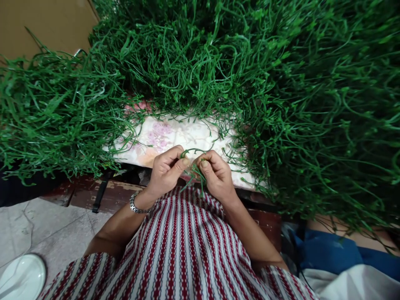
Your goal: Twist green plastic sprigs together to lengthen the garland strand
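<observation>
Close in front of my striped clothing, my left hand [168, 168] pinches a thin green stem [200, 149] between thumb and forefinger. My right hand [217, 175] is closed the same way on thin green stems, with several short ends [200, 177] hanging between the two hands. They look like stems of artificial greenery, though the exact kind is unclear. What lies inside the fingertips is hidden. Both hands are over the near edge of a white floral cover [161, 137], where a few loose stems are scattered.
A big heap of green stems [193, 58] spreads across the back and right, and another pile [59, 112] lies at the left. Brown board [56, 25] stands at the far left. Below are a wooden edge [84, 191], a white round object [23, 275] and blue fabric [331, 252].
</observation>
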`<state>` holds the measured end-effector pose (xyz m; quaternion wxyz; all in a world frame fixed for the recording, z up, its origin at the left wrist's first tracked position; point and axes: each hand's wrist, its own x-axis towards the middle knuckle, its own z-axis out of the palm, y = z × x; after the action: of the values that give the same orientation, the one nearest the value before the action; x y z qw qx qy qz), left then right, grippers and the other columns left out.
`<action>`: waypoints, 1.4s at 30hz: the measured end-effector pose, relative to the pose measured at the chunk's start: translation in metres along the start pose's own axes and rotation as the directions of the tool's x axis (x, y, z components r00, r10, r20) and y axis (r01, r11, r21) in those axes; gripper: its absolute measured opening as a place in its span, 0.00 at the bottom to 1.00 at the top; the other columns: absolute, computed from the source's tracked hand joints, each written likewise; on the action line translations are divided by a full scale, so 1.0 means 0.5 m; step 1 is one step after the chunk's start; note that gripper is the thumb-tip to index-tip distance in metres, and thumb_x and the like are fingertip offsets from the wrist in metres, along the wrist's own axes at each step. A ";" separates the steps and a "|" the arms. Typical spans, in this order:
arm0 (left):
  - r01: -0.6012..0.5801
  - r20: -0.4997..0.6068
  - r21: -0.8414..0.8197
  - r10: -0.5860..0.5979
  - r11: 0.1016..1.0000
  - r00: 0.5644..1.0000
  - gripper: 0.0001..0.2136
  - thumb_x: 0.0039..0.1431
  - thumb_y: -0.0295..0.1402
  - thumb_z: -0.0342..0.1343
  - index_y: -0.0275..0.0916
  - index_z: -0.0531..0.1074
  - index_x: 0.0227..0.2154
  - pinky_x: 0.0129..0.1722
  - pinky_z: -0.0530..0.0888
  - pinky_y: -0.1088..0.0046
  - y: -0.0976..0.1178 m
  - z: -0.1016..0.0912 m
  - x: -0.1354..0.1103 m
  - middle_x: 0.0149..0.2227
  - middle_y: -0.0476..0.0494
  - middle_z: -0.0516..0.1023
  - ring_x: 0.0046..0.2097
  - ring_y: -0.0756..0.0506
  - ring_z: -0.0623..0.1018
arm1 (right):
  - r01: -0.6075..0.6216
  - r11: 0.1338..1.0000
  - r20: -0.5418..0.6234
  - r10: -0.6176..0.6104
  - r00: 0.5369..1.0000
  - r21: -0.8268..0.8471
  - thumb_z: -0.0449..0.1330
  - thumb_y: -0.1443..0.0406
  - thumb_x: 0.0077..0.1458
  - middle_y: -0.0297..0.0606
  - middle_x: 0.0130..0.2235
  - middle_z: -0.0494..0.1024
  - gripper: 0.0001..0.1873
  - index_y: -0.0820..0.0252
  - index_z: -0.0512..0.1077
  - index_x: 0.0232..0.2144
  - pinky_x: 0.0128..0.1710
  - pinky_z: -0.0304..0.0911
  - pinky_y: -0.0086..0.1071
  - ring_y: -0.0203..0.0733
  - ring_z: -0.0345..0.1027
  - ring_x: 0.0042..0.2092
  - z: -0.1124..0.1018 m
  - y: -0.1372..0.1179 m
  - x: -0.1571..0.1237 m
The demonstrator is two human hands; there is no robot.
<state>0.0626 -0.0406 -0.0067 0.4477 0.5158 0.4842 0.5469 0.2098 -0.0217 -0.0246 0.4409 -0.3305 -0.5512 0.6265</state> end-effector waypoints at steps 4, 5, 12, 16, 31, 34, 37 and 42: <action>-0.132 0.061 0.218 0.121 0.967 0.991 0.12 0.57 0.32 0.53 0.36 0.61 0.20 0.26 0.56 0.74 0.012 -0.003 0.009 0.22 0.52 0.58 0.25 0.53 0.60 | -0.111 0.993 0.093 0.106 0.990 0.040 0.51 0.52 0.58 0.31 0.27 0.63 0.16 0.59 0.65 0.35 0.25 0.55 0.25 0.30 0.55 0.25 0.002 -0.006 0.005; -0.153 0.065 0.248 0.141 0.957 0.988 0.12 0.56 0.31 0.53 0.36 0.61 0.20 0.26 0.56 0.74 0.014 -0.003 0.010 0.22 0.52 0.58 0.25 0.53 0.60 | -0.109 0.994 0.121 0.106 0.987 0.017 0.52 0.50 0.56 0.32 0.28 0.64 0.19 0.59 0.66 0.35 0.26 0.56 0.25 0.30 0.56 0.27 0.003 -0.009 0.007; -0.061 -0.075 -0.236 0.044 0.970 0.996 0.08 0.54 0.29 0.55 0.36 0.69 0.21 0.30 0.63 0.74 0.015 0.014 0.017 0.25 0.49 0.66 0.29 0.51 0.66 | 0.025 0.989 0.182 0.002 0.983 -0.147 0.50 0.54 0.59 0.30 0.23 0.61 0.18 0.62 0.64 0.26 0.26 0.51 0.24 0.29 0.53 0.25 0.006 -0.015 0.012; 0.135 0.063 -0.555 -0.120 0.821 0.991 0.08 0.52 0.32 0.56 0.35 0.70 0.21 0.29 0.65 0.75 0.031 0.021 0.017 0.23 0.47 0.70 0.28 0.50 0.69 | 0.084 0.990 0.245 -0.053 0.968 -0.117 0.50 0.54 0.59 0.29 0.22 0.55 0.20 0.61 0.59 0.21 0.23 0.48 0.25 0.29 0.49 0.24 0.006 -0.009 0.014; 0.290 0.135 -0.684 -0.274 0.669 0.952 0.16 0.48 0.34 0.60 0.36 0.58 0.16 0.22 0.56 0.77 0.047 0.000 0.021 0.13 0.55 0.54 0.18 0.55 0.57 | 0.191 0.976 0.321 -0.149 0.935 -0.101 0.49 0.59 0.61 0.33 0.24 0.67 0.16 0.62 0.67 0.26 0.27 0.57 0.26 0.31 0.60 0.25 -0.020 -0.012 0.014; 0.248 0.096 -0.656 -0.246 0.713 0.964 0.15 0.49 0.33 0.60 0.35 0.60 0.16 0.22 0.56 0.77 0.048 -0.011 0.029 0.13 0.54 0.56 0.18 0.56 0.57 | 0.054 0.991 0.209 -0.026 0.977 -0.126 0.49 0.59 0.61 0.33 0.25 0.68 0.14 0.62 0.69 0.30 0.25 0.59 0.25 0.30 0.62 0.24 -0.026 -0.023 0.011; 0.182 0.038 -0.625 -0.203 0.759 0.978 0.14 0.49 0.33 0.60 0.34 0.62 0.16 0.23 0.57 0.77 0.053 -0.022 0.036 0.13 0.54 0.57 0.18 0.55 0.58 | 0.021 0.974 0.144 0.012 0.990 -0.226 0.50 0.59 0.60 0.32 0.24 0.68 0.15 0.62 0.70 0.30 0.23 0.57 0.24 0.30 0.61 0.23 -0.029 -0.035 0.007; 0.063 -0.039 -0.521 -0.097 0.851 0.995 0.09 0.52 0.35 0.57 0.35 0.69 0.21 0.22 0.60 0.76 0.096 -0.070 0.041 0.15 0.51 0.64 0.18 0.54 0.63 | 0.037 0.931 -0.077 -0.070 0.995 -0.364 0.50 0.59 0.60 0.30 0.21 0.64 0.15 0.61 0.70 0.29 0.23 0.52 0.25 0.29 0.56 0.22 -0.051 -0.046 -0.002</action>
<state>0.0268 -0.0290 0.0437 0.5769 0.3378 0.3539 0.6541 0.2375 -0.0123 -0.0065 0.4137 -0.4184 -0.6458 0.4866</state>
